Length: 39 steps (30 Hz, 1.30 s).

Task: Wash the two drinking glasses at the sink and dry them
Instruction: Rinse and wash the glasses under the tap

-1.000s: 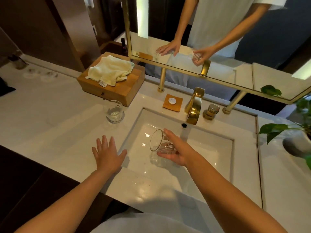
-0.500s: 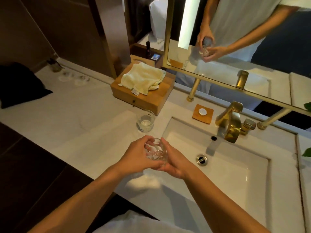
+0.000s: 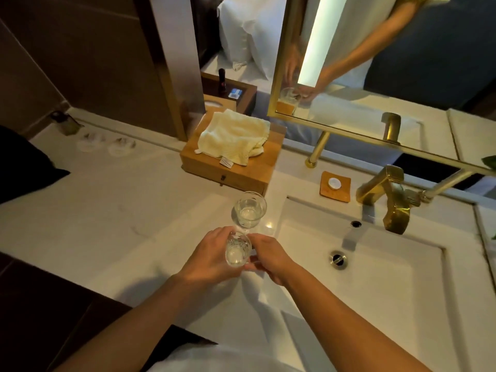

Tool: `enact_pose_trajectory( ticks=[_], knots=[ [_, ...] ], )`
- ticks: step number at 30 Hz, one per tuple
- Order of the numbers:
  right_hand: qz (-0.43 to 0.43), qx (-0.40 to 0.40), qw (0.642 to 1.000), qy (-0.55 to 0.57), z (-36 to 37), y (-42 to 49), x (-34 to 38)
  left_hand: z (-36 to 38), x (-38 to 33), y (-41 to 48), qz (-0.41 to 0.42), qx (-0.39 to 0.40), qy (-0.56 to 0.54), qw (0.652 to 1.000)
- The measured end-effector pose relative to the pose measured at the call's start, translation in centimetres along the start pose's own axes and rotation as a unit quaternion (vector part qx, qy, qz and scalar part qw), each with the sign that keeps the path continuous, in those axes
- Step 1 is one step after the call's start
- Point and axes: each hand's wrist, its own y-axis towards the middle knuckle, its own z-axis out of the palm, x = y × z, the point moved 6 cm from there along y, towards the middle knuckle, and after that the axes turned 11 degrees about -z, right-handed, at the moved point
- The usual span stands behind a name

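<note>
The held glass [image 3: 237, 251] has moved left from over the sink [image 3: 375, 277] to above the counter [image 3: 120, 216], both left hand [image 3: 212, 256] and right hand [image 3: 271, 257] curled round it, where a wet slip could strike the second glass [image 3: 249, 209] just beyond.

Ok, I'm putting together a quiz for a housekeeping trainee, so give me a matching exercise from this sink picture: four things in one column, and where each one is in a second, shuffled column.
Things
1. cream towel
2. held glass
3. standing glass
4. soap dish

Places
A. upright on the counter, left of the basin
B. beside the gold tap
C. on the wooden box
D. between the left hand and right hand

Pairs: 1-C, 2-D, 3-A, 4-B
</note>
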Motion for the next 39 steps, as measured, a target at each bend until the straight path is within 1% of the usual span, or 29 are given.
enact_pose_trajectory(
  ticks=[3, 6, 9, 13, 18, 22, 24, 26, 29, 31, 33, 36, 37, 39],
  knots=[
    [0.003, -0.027, 0.999, -0.024, -0.2, 0.5, -0.2, -0.1, 0.0, 0.2, 0.03, -0.011, 0.002, 0.999],
    [0.003, -0.046, 0.999, -0.028, -0.5, 0.5, -0.3, -0.1, -0.3, 0.5, 0.071, -0.019, 0.007, 0.997],
    [0.007, -0.061, 0.998, -0.03, -0.9, 0.2, -0.6, 0.4, -0.4, 0.7, 0.091, -0.028, 0.031, 0.995],
    [0.014, -0.077, 0.996, -0.041, -1.3, 0.3, -1.2, 0.9, -0.1, 0.9, 0.081, -0.043, 0.044, 0.995],
    [0.017, -0.093, 0.992, -0.08, -1.9, 0.4, -1.7, 1.7, 0.0, 1.3, 0.044, -0.007, 0.046, 0.998],
    [0.036, -0.086, 0.995, -0.043, -2.6, -0.5, -2.2, 1.7, 0.1, 1.1, 0.032, 0.032, 0.029, 0.999],
    [0.041, -0.086, 0.995, -0.039, -3.2, -1.1, -2.5, 1.5, 0.2, 1.0, 0.036, 0.034, 0.033, 0.998],
    [0.04, -0.088, 0.992, -0.076, -4.1, -1.6, -2.7, 1.4, 0.4, 0.9, 0.036, 0.03, 0.029, 0.998],
    [0.027, -0.086, 0.984, -0.156, -5.5, -2.4, -3.1, 1.6, 0.5, 0.5, 0.004, 0.026, -0.008, 1.0],
    [0.023, -0.068, 0.978, -0.197, -6.1, -3.2, -3.4, 1.8, 0.5, 0.1, -0.021, 0.014, -0.03, 0.999],
    [0.016, -0.034, 0.97, -0.239, -6.4, -3.9, -3.7, 2.1, 0.7, -0.3, -0.045, -0.014, -0.05, 0.998],
    [-0.01, 0.03, 0.949, -0.314, -6.7, -5.2, -3.9, 3.2, 1.9, -1.5, -0.122, -0.048, -0.111, 0.985],
    [-0.015, 0.05, 0.941, -0.334, -6.9, -5.8, -4.1, 3.7, 2.4, -2.2, -0.148, -0.066, -0.112, 0.98],
    [-0.021, 0.088, 0.926, -0.365, -7.7, -6.9, -4.6, 5.0, 3.2, -4.0, -0.19, -0.114, -0.036, 0.974]
  ],
)
